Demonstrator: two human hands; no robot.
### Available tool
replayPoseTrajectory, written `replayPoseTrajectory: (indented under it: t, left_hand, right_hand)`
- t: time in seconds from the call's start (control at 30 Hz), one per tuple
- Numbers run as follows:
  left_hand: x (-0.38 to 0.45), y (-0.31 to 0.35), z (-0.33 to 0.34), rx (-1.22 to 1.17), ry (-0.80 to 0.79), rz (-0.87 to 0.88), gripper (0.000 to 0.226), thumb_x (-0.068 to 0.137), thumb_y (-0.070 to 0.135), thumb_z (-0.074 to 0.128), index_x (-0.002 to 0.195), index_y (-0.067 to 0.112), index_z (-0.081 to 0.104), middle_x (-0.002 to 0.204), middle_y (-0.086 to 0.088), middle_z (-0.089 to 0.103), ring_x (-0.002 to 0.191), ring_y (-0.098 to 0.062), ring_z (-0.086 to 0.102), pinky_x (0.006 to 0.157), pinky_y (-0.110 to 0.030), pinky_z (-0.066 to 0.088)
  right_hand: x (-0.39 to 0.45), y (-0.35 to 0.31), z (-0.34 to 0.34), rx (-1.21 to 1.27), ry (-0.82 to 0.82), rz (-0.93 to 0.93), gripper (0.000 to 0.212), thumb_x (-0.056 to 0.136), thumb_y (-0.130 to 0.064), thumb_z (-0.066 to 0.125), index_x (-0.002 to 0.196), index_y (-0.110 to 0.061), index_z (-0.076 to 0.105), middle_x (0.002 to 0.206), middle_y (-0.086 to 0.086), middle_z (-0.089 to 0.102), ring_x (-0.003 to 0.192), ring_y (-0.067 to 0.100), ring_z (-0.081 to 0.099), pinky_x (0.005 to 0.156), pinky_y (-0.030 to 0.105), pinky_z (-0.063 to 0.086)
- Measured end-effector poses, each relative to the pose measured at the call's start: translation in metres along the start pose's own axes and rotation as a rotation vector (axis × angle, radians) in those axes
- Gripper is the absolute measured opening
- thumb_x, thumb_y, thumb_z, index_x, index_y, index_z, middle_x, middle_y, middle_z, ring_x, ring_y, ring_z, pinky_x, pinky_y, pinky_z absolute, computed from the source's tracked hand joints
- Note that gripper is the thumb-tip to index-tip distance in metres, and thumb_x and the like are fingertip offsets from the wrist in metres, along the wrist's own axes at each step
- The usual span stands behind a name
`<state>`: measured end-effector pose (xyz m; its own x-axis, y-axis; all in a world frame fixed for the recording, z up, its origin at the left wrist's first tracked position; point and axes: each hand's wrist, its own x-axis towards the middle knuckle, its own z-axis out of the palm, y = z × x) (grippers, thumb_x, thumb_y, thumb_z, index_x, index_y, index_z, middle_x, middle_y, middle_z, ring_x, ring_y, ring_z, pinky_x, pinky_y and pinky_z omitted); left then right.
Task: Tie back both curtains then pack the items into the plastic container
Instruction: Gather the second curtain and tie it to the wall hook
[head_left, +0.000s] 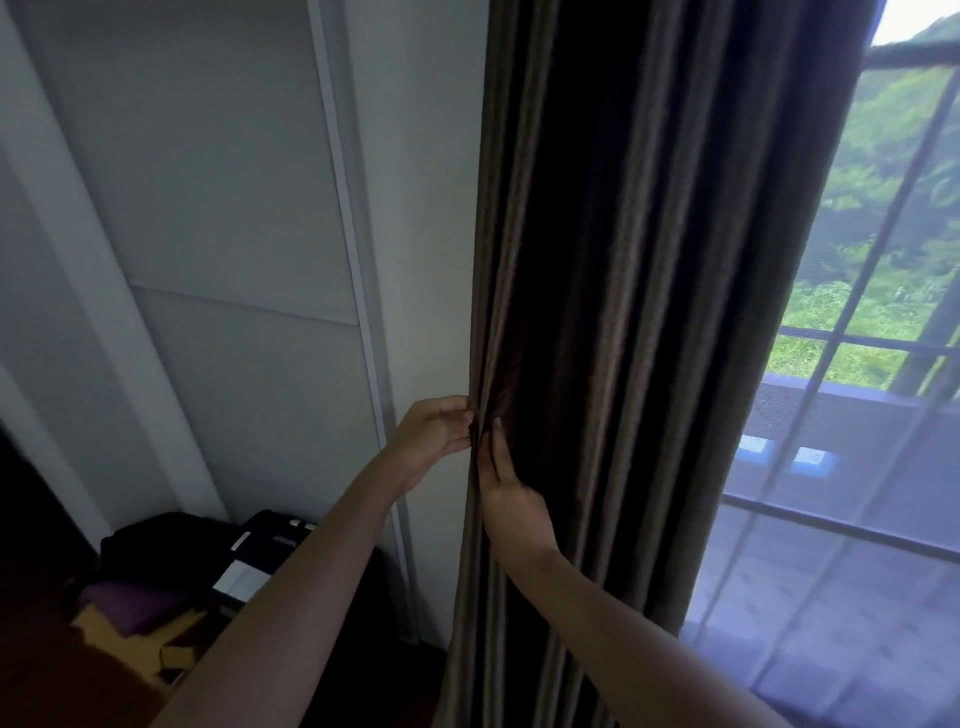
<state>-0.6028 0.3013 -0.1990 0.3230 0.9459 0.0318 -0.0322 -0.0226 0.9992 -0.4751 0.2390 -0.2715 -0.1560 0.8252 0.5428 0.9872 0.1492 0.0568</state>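
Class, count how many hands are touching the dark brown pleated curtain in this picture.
2. The left hand pinches the dark brown pleated curtain at its left edge; the right hand lies against the folds just beside and below it.

Both hands at frame center on the dark curtain (623, 312): left hand (434, 436) pinches its edge, right hand (511, 499) lies against folds (window (857, 389) at right).

The supporting surface is the floor (62, 670), visible at the lower left as dark, reddish-brown. On it, against the white wall panel (249, 389), sits a cluster of items: a black bag (156, 540), a purple folded cloth (135, 605) in front of it, and flat tan cardboard (130, 649) beneath. Finer detail is too dim to identify.
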Motion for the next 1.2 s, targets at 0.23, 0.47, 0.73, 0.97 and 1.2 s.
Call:
replayPoseTrajectory:
  t: [0.23, 0.47, 0.73, 0.97, 1.2]
  left_hand:
    - [-0.002, 0.009, 0.019, 0.461, 0.053, 0.155, 0.014, 0.09, 0.018, 0.065, 0.087, 0.007, 0.073, 0.079, 0.001, 0.071, 0.072, -0.005, 0.065, 0.067, -0.009, 0.045]
    - [0.009, -0.002, 0.004, 0.581, 0.17, 0.292, 0.012, 0.092, 0.014, 0.06, 0.091, 0.003, 0.066, 0.083, -0.004, 0.071, 0.077, -0.016, 0.067, 0.078, -0.036, 0.054]
    - [0.008, -0.009, 0.01, 0.691, 0.402, 0.551, 0.013, 0.089, 0.012, 0.062, 0.092, 0.002, 0.069, 0.085, -0.006, 0.072, 0.074, -0.014, 0.065, 0.069, -0.027, 0.051]
    - [0.007, -0.017, 0.01, 0.649, 0.528, 0.56, 0.01, 0.087, -0.002, 0.061, 0.096, 0.001, 0.063, 0.082, -0.002, 0.069, 0.071, -0.009, 0.064, 0.069, -0.032, 0.055]
    - [0.009, -0.014, 0.023, 0.561, 0.505, 0.475, 0.029, 0.089, -0.004, 0.057, 0.113, 0.008, 0.047, 0.077, 0.005, 0.061, 0.067, -0.016, 0.064, 0.062, -0.026, 0.052]
  right_hand:
    - [-0.005, 0.008, 0.01, 0.031, -0.033, 0.004, 0.085, 0.066, 0.009, 0.063, 0.145, 0.002, 0.034, 0.153, 0.024, 0.028, 0.062, 0.016, 0.066, 0.041, 0.021, 0.05]
    - [0.022, 0.046, -0.056, 0.373, 0.382, 0.088, 0.054, 0.083, -0.001, 0.056, 0.137, -0.003, 0.05, 0.151, 0.021, 0.033, 0.119, 0.037, 0.051, 0.101, 0.047, 0.044]
    - [0.082, 0.094, -0.13, 0.468, 0.538, 0.191, 0.065, 0.095, -0.007, 0.054, 0.152, -0.017, 0.024, 0.157, 0.015, 0.021, 0.143, 0.024, 0.029, 0.113, 0.04, 0.037]
    - [0.055, 0.089, -0.089, 0.563, 0.369, 0.266, 0.078, 0.097, -0.004, 0.046, 0.152, -0.031, -0.002, 0.139, 0.011, 0.052, 0.105, 0.026, 0.063, 0.092, 0.036, 0.053]
    - [0.037, 0.065, -0.041, 0.589, 0.16, 0.322, 0.082, 0.095, -0.001, 0.046, 0.153, -0.033, -0.002, 0.122, 0.012, 0.062, 0.094, 0.024, 0.068, 0.086, 0.038, 0.056]
